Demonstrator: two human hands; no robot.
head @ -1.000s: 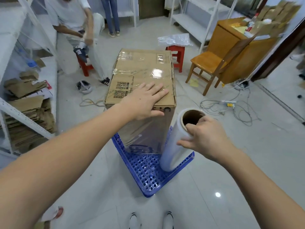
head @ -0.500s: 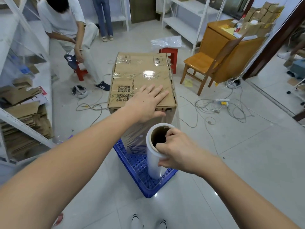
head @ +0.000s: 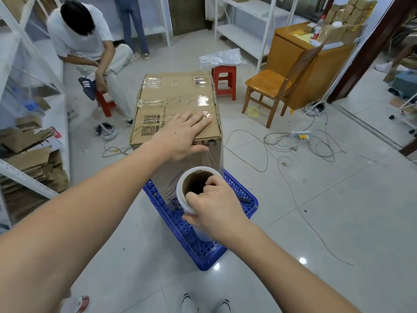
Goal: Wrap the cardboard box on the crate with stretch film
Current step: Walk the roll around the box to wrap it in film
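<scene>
Since 1.0 s ago: film roll (head: 184,203) shifted from the near right corner of the box to the middle of its near face, now standing roughly upright with the core opening toward the camera; left hand (head: 184,134) stayed flat on the box top.

Containers: blue crate (head: 244,198), perforated plastic, sits on the tiled floor (head: 327,222). Cardboard box (head: 176,102) stands upright inside it at the far end; the roll's lower end reaches the crate's near part, contact not resolvable. A thin dark object lies in the crate at right, identity unclear.

Task item: tall brown box, top sealed with glossy clear tape, two QR-code prints near the left hand. Near face carries clear stretch film (head: 191,161), wrinkled and shiny, running down toward the crate. Film edge meets the roll just beside the box's near right corner.

Hands: left hand spread, palm down, fingers straight, pressing the near edge of the top. Right hand (head: 214,208) grips the roll's upper rim, fingertips hooked into the cardboard core, thumb outside
</scene>
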